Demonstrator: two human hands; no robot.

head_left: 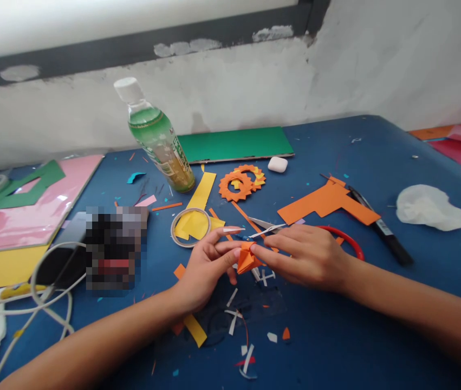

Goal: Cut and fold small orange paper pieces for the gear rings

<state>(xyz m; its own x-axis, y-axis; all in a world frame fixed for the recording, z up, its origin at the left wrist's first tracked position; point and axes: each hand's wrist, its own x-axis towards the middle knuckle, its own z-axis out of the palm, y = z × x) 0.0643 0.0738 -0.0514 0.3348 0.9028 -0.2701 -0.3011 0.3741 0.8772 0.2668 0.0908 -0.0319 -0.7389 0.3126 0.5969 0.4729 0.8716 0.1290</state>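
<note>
A small folded orange paper piece (247, 260) is held up over the middle of the table. My left hand (208, 260) pinches its left side between thumb and fingers. On its upper right edge press the fingertips of my right hand (311, 253), which is partly curled. Just behind the hands lie scissors with a red handle (354, 241), their blades partly hidden by my right hand. A roll of tape (172, 227) rests on yellow paper (202, 192) beyond my left hand. Two zigzag-edged paper rings (236, 187), orange and yellow, lie farther back.
A bottle with a white cap (161, 141) stands at the back left, near a green board (238, 143). Orange paper (315, 203) and a black marker (393, 244) lie right. A white cable (37, 309) loops at left. Paper scraps (233, 322) litter the blue table (336, 341).
</note>
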